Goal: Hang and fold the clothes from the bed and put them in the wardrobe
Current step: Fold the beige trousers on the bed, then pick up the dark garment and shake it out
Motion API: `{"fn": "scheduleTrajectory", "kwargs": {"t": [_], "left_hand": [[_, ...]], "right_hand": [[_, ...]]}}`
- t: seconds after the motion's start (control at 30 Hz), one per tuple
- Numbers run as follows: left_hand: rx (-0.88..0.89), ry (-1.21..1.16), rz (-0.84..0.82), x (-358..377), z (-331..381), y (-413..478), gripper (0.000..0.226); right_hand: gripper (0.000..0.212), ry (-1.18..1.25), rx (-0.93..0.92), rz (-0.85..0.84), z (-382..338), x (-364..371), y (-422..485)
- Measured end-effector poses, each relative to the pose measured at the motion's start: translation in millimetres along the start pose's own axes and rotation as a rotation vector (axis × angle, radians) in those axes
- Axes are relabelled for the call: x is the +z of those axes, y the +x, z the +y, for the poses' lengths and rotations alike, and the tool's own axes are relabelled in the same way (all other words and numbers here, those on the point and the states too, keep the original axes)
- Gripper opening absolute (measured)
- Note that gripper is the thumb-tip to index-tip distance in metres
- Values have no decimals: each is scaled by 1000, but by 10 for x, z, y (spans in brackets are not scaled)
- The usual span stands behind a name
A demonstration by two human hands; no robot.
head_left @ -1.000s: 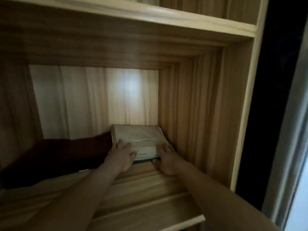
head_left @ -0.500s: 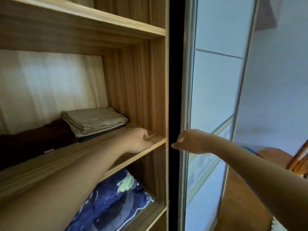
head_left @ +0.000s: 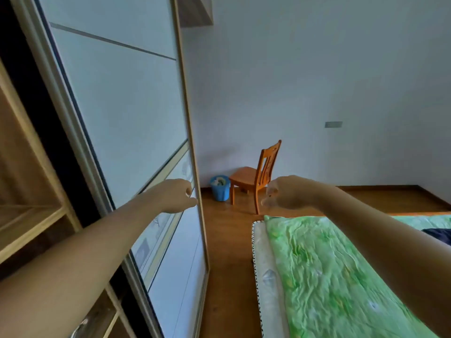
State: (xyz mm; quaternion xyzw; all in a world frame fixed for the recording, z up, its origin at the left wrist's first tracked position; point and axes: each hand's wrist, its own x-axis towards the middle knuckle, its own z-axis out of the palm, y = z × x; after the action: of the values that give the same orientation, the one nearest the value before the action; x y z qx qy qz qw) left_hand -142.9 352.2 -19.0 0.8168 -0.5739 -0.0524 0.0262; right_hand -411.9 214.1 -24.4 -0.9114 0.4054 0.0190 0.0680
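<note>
Both hands are empty with fingers loosely curled, the left hand [head_left: 178, 195] close in front of the sliding door [head_left: 122, 118] and the right hand [head_left: 284, 195] near the foot of the bed [head_left: 329, 276]. A careless swing could knock the left knuckles on the door's edge. Of the clothes only a dark blue piece [head_left: 439, 236] shows on the bed, mostly hidden behind the right forearm. The wardrobe [head_left: 31, 215] shelves are cut off, and blur smears the right fingertips.
</note>
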Motion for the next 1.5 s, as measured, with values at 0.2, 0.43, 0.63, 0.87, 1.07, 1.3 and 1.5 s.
{"fn": "scheduleTrajectory", "kwargs": {"t": [0.2,0.43,0.63,0.87,1.07,1.3,1.5], "left_hand": [[82,-66,7,394,302,889,30],[92,-49,-60,779,293,2310,38],[72,-58,-19,694,274,3748,42],[90,-42,-24,640,360,5120,38],[127,-9,-64,714,411,6361,30],[205,22,-84,813,642,7842,31],[238,24,-159,946,946,9065,37]], "right_hand": [[55,16,119,-64,617,190,377],[66,54,183,-89,1170,374,1668],[59,13,138,-128,1659,272,2985],[46,59,188,-185,2102,96,4148],[51,80,243,-174,2456,82,5163],[49,130,376,-130,3002,68,6252],[50,215,482,-95,3614,76,7096]]}}
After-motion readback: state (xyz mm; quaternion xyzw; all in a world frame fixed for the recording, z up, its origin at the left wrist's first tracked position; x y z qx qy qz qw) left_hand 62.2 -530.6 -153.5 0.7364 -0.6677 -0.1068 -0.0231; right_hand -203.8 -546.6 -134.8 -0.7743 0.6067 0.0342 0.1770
